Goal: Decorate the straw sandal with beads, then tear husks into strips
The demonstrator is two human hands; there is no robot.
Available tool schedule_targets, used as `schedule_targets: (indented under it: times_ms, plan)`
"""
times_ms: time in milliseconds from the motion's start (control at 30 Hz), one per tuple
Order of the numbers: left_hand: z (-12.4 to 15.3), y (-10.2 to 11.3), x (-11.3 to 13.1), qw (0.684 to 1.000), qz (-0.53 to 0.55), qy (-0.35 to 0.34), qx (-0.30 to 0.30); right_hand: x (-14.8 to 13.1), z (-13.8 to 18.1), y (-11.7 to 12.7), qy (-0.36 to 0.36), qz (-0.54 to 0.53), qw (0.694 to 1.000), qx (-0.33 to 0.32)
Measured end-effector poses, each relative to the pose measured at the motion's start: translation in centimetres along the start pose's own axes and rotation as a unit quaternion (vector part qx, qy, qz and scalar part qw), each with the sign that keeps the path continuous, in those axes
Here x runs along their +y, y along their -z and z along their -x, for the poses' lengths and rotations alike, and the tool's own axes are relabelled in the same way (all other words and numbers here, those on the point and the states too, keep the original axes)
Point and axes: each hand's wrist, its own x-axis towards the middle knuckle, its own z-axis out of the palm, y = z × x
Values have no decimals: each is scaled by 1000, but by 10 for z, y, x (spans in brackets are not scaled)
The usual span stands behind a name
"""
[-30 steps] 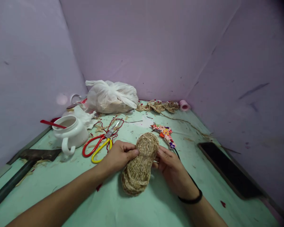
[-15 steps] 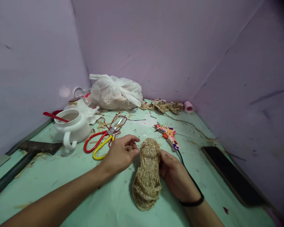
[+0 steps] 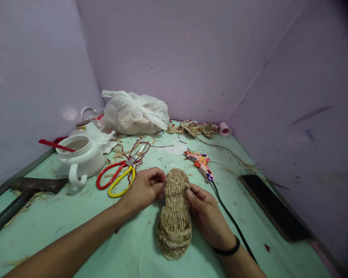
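A woven straw sole (image 3: 175, 214), shaped like a small sandal, lies lengthwise on the green tabletop (image 3: 75, 231) in front of me. My left hand (image 3: 143, 189) pinches its left edge near the far end, fingers curled. My right hand (image 3: 205, 212) grips the right edge, thumb on top of the weave; a black band sits on that wrist. Red and yellow handled scissors (image 3: 117, 177) lie just left of my left hand.
A white pot (image 3: 81, 158) with a red stick stands at the left, a dark hatchet (image 3: 23, 193) beside it. A white plastic bag (image 3: 135, 114) sits at the back, straw pieces (image 3: 194, 128) and a pink roll (image 3: 225, 129) behind. A colourful glue gun (image 3: 201, 163) and a black phone (image 3: 274, 206) lie right.
The straw sole has swung from a slant to lie straight toward me. My left hand let go for a moment, then closed again on its left edge.
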Motion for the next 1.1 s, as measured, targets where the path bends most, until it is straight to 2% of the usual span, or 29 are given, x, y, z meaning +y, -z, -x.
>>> schedule_targets:
  times_ms: [133, 233, 400, 567, 700, 767, 833, 933, 967, 1033, 1100]
  plan:
    - [2, -2, 2, 1000, -27, -13, -8, -1, 0, -4, -10, -13, 999, 27]
    - [3, -2, 4, 1000, -11, 2, -1, -2, 1, -6, -16, -31, 999, 24]
    - [2, 1, 7, 995, 99, 27, 11, -1, 0, -5, -8, -51, 998, 25]
    - [3, 5, 6, 975, 212, 57, -47, -4, -1, -2, -17, -53, 998, 35]
    - [0, 8, 5, 967, 238, 74, -48, -4, -1, -3, -17, -50, 998, 16]
    - [-2, 11, 4, 973, 209, 68, -71, -5, -1, -4, -26, -36, 999, 7]
    - [-3, 17, 6, 980, 149, 28, -130, -9, -2, -3, -35, -6, 999, -9]
    - [-2, 27, 14, 973, -39, -76, -217, -23, -12, 2, -53, 104, 991, -63]
    - [-1, 29, 16, 961, -112, -105, -228, -29, -18, 4, -54, 176, 978, -94]
    - [1, 30, 19, 933, -230, -144, -235, -40, -31, 7, -43, 337, 929, -149]
    - [3, 27, 17, 909, -301, -171, -232, -49, -41, 8, -19, 445, 879, -169]
